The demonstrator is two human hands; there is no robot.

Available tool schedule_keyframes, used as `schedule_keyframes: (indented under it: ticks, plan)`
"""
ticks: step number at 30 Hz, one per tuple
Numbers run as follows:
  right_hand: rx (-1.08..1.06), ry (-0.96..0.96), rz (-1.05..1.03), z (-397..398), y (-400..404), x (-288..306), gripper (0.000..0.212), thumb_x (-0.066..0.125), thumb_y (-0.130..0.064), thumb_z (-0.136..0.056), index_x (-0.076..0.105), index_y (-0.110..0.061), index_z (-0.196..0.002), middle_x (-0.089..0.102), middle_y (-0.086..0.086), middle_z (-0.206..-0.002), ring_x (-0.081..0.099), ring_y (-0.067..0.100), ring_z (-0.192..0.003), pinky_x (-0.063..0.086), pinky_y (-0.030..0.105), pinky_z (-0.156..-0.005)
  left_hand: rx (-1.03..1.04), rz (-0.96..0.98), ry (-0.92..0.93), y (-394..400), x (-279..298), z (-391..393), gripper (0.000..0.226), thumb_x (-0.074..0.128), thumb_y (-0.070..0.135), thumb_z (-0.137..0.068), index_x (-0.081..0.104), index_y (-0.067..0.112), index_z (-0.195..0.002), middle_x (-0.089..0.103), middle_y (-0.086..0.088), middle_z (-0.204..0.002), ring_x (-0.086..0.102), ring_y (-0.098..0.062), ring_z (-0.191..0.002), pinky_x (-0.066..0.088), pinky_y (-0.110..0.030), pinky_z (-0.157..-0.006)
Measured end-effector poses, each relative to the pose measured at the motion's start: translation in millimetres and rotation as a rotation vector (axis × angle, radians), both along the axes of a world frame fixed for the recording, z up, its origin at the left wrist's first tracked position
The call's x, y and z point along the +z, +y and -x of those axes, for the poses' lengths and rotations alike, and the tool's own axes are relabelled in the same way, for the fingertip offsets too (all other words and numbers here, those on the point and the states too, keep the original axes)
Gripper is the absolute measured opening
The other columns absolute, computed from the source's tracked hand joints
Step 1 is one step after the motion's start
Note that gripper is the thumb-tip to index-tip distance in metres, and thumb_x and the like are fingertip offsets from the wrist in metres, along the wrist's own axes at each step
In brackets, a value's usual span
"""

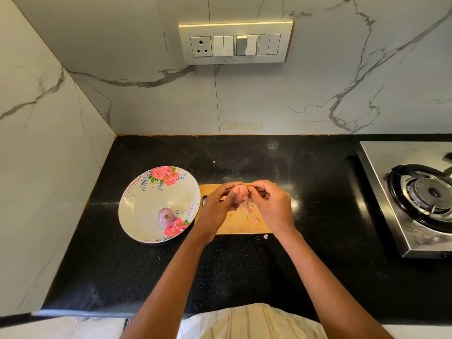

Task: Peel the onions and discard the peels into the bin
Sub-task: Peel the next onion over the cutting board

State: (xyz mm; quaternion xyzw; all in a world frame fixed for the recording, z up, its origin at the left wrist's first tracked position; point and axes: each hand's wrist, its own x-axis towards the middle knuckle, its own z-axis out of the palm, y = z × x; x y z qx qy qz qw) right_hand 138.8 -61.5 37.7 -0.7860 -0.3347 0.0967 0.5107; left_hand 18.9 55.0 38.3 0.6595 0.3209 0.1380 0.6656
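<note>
My left hand [219, 204] grips a small pink onion [241, 195] above the wooden cutting board [241, 225]. My right hand [270, 204] pinches the onion's skin at its top with thumb and fingertips. Thin pink peels [248, 209] lie on the board just below the onion, and one scrap [265, 236] sits on the counter beyond the board's near edge. A second, peeled purple onion [166, 215] rests in the floral plate [137, 211] to the left of the board. No bin is in view.
The black countertop [110, 265] runs from the marble corner wall on the left to a steel gas stove [415, 199] on the right. A switchboard [236, 42] is mounted on the wall behind.
</note>
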Motion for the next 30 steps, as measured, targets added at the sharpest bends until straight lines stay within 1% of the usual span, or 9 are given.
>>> schedule_keyframes:
  ticks: [3,5,7,10,13,16,20,26,30]
  plan:
    - [0.061,0.138,-0.014,-0.4,-3.2,4.5,0.027,0.071,-0.006,-0.093,0.07,-0.018,-0.117,0.074,-0.009,-0.102,0.069,-0.004,-0.095,0.053,0.01,-0.081,0.053,0.064,-0.015,0.0,1.0,-2.5,0.027,0.049,0.036,-0.105,0.06,0.026,-0.128,0.07,0.004,-0.116,0.07,-0.012,-0.101,0.057,-0.024,-0.083]
    - [0.104,0.183,-0.003,1.0,-5.0,6.6,0.026,0.072,-0.007,-0.092,0.072,-0.019,-0.115,0.073,-0.012,-0.103,0.068,-0.003,-0.097,0.053,0.012,-0.084,0.07,0.073,-0.012,0.7,0.8,-3.2,0.026,0.05,0.036,-0.105,0.056,0.024,-0.126,0.071,0.003,-0.114,0.071,-0.012,-0.099,0.057,-0.024,-0.082]
    - [0.113,0.197,-0.006,1.9,-6.2,7.6,0.021,0.072,-0.013,-0.093,0.074,-0.018,-0.114,0.073,-0.013,-0.104,0.068,-0.002,-0.099,0.053,0.012,-0.085,0.073,0.071,-0.013,1.2,-0.1,-4.1,0.025,0.051,0.036,-0.104,0.056,0.023,-0.125,0.071,0.004,-0.113,0.072,-0.013,-0.099,0.057,-0.024,-0.082]
    - [0.103,0.158,-0.02,3.8,-7.0,8.8,0.021,0.072,-0.02,-0.094,0.076,-0.016,-0.115,0.073,-0.013,-0.104,0.068,-0.005,-0.099,0.052,0.01,-0.083,0.067,0.059,-0.017,2.6,0.0,-4.4,0.029,0.057,0.038,-0.101,0.058,0.023,-0.125,0.07,0.002,-0.118,0.071,-0.016,-0.102,0.058,-0.028,-0.086]
    - [0.109,0.099,-0.027,5.4,-6.2,10.1,0.021,0.073,-0.021,-0.094,0.076,-0.016,-0.114,0.074,-0.012,-0.103,0.068,-0.005,-0.099,0.052,0.009,-0.082,0.063,0.034,-0.017,3.2,2.9,-3.6,0.032,0.061,0.042,-0.097,0.06,0.025,-0.124,0.069,0.003,-0.119,0.071,-0.012,-0.101,0.058,-0.025,-0.084]
    - [0.106,0.073,-0.027,6.8,-5.7,9.9,0.022,0.074,-0.02,-0.093,0.076,-0.016,-0.115,0.074,-0.012,-0.104,0.067,-0.005,-0.1,0.052,0.009,-0.084,0.064,0.02,-0.018,2.7,3.3,-2.5,0.027,0.061,0.04,-0.098,0.061,0.027,-0.121,0.069,0.006,-0.116,0.071,-0.009,-0.099,0.058,-0.023,-0.082]
    - [0.084,0.011,-0.023,7.9,-6.6,5.2,0.019,0.075,-0.017,-0.091,0.078,-0.014,-0.11,0.075,-0.009,-0.099,0.068,-0.004,-0.095,0.051,0.008,-0.081,0.069,-0.011,0.0,0.6,1.0,-2.0,0.033,0.061,0.042,-0.097,0.062,0.023,-0.123,0.069,0.004,-0.116,0.072,-0.01,-0.097,0.059,-0.028,-0.086]
    - [0.063,-0.006,-0.025,11.3,-6.0,0.7,0.016,0.076,-0.01,-0.09,0.078,-0.009,-0.106,0.077,-0.002,-0.096,0.07,0.0,-0.091,0.053,0.008,-0.077,0.066,0.015,-0.013,-0.2,3.4,-0.1,0.021,0.061,0.034,-0.098,0.063,0.024,-0.117,0.069,0.006,-0.111,0.071,-0.007,-0.092,0.057,-0.021,-0.079]
    - [0.029,-0.021,-0.003,11.5,-4.3,-1.3,0.011,0.076,-0.012,-0.09,0.078,-0.01,-0.101,0.076,-0.004,-0.09,0.07,0.002,-0.082,0.056,0.013,-0.072,0.064,0.046,-0.017,0.4,2.5,2.2,0.021,0.061,0.033,-0.099,0.064,0.024,-0.118,0.069,0.005,-0.113,0.071,-0.009,-0.094,0.056,-0.02,-0.078]
